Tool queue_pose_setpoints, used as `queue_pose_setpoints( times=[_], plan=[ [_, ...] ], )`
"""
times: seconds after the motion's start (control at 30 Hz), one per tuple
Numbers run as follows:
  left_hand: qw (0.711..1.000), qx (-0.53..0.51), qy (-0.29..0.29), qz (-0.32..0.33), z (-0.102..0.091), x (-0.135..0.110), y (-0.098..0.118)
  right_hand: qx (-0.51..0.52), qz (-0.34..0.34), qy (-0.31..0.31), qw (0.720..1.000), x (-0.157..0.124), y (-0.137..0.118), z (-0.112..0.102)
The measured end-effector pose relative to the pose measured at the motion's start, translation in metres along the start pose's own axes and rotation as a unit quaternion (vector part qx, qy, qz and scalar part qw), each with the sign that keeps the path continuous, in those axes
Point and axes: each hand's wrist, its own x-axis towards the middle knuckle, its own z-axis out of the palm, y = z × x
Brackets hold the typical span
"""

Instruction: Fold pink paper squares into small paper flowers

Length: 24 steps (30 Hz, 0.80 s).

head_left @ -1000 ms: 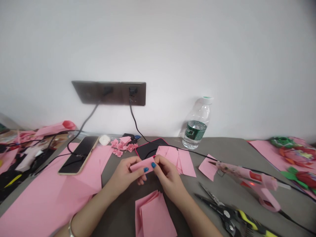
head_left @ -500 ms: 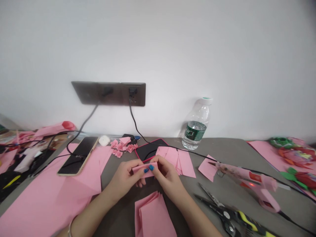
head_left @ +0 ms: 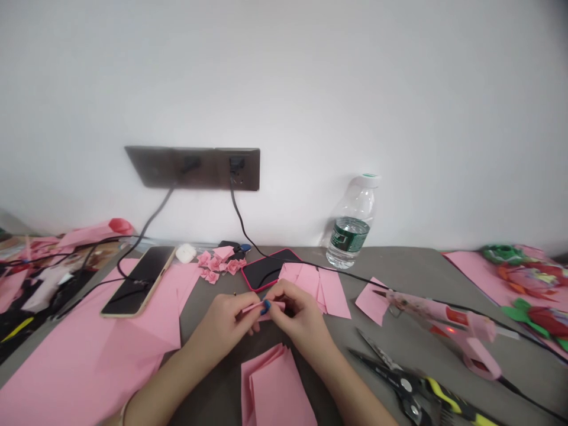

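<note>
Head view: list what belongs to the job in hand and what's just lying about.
Belongs, by its look: pink paper in the left hand and right hand, pink paper stack, paper roses; probably glue gun, scissors.

Seemingly just lying about: gold-edged phone, water bottle, small white object.

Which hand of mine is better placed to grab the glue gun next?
Probably your right hand: the glue gun lies nearer it than your left hand, though both hold small pink paper.

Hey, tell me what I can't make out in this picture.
- Pink paper in the hands: its middle, head view, hidden by fingers.
- Scissors: handle ends, head view, cut off by the bottom edge.
- Bottle label: lettering, head view, too small and blurred.
</note>
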Motion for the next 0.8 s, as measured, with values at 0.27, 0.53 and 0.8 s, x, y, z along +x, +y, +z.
queue_pose_setpoints(
  times=[0.27,0.53,0.8],
  plan=[
    [0.995,-0.084,0.012,-0.056,-0.0023,0.0037,-0.0040,-0.027,0.010,0.091,0.995,0.0034,0.0056,-0.0069],
    [0.992,-0.104,0.027,-0.060,-0.0024,0.0032,-0.0045,-0.018,-0.017,0.071,0.997,0.0012,0.0068,-0.0049],
    [0.993,-0.099,0.024,-0.054,-0.0010,0.0033,-0.0042,-0.040,-0.023,0.052,0.998,-0.0005,0.0059,-0.0021]
  ],
)
